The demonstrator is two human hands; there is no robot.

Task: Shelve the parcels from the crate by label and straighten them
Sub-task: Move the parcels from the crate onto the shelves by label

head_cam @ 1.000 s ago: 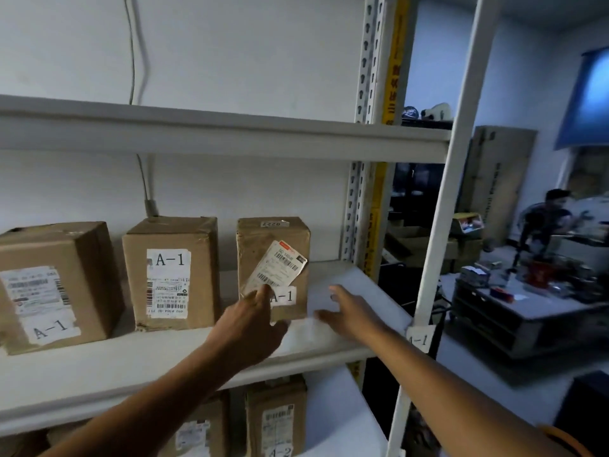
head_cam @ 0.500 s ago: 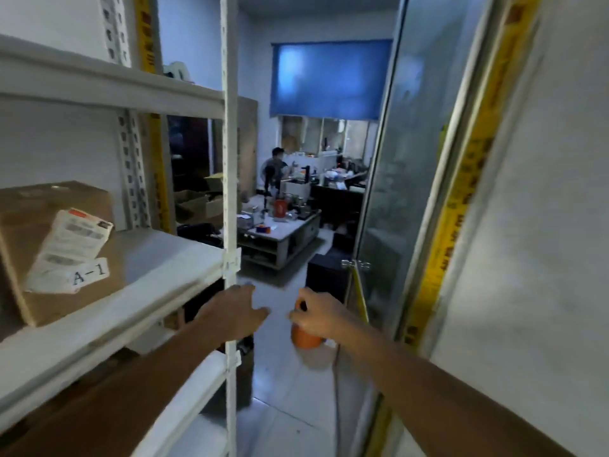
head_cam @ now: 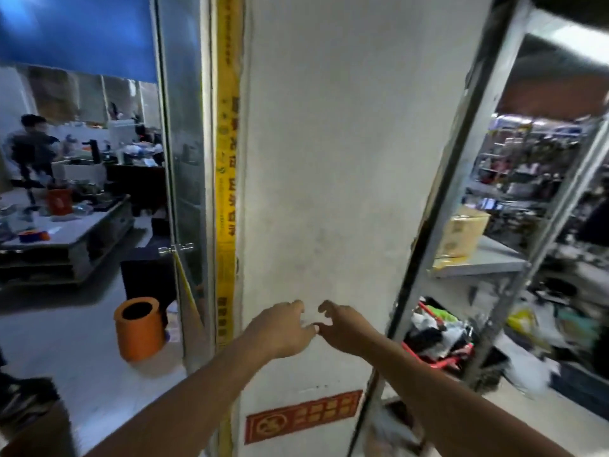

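My left hand (head_cam: 282, 329) and my right hand (head_cam: 346, 328) hang side by side in front of a white pillar (head_cam: 329, 159), both empty with fingers loosely spread and curled. Their fingertips nearly touch. No parcel is held. A red crate (head_cam: 438, 357) full of mixed bags sits on the floor to the right, behind a metal upright. The A-1 shelf and its boxes are out of view.
A glass door (head_cam: 183, 192) with a yellow taped frame stands left of the pillar, an orange bin (head_cam: 140, 328) by its foot. A person stands at a cluttered table (head_cam: 62, 232) beyond. Metal shelving (head_cam: 478, 262) with a yellow carton (head_cam: 461, 232) is on the right.
My view has swung right, away from the A-1 shelf and boxes to the pillar and the right-hand shelving. Both hands left the shelf and now hang empty before the pillar.
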